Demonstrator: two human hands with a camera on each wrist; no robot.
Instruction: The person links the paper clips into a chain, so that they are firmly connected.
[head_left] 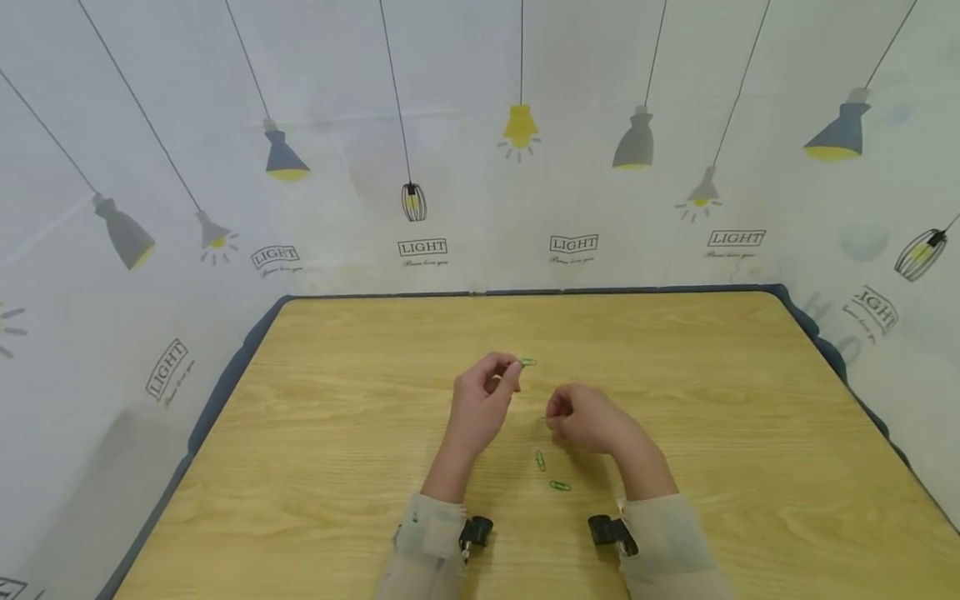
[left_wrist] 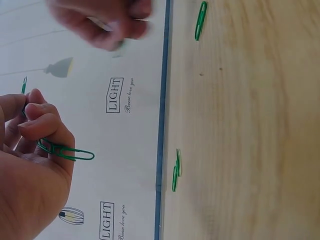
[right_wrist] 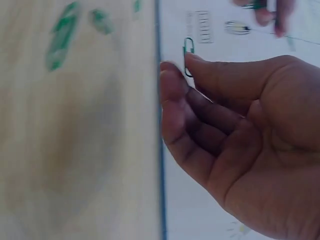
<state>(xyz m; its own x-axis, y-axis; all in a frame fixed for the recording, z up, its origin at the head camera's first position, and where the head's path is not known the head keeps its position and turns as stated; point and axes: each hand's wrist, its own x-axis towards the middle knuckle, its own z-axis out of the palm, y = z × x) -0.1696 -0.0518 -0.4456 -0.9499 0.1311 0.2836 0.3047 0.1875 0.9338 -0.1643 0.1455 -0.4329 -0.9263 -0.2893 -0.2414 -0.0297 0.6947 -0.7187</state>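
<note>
My left hand (head_left: 478,404) is raised over the middle of the table and pinches a green paper clip (head_left: 528,362) between thumb and fingertips. In the left wrist view another green paper clip (left_wrist: 75,153) sticks out from between its curled fingers; whether the two are linked is hidden. Lower and to the right, my right hand (head_left: 592,421) pinches a single green paper clip (right_wrist: 188,56) between thumb and index finger. Loose green paper clips lie on the tabletop below the hands, one roughly lengthwise (head_left: 540,461) and one crosswise (head_left: 559,485).
A wood-grain table (head_left: 337,433) with a dark blue edge (head_left: 225,392) spreads beneath both arms. Pale sheeting (head_left: 480,217) printed with lamps stands around its back and sides. Black clip-like mounts (head_left: 476,531) are fixed at both wrists.
</note>
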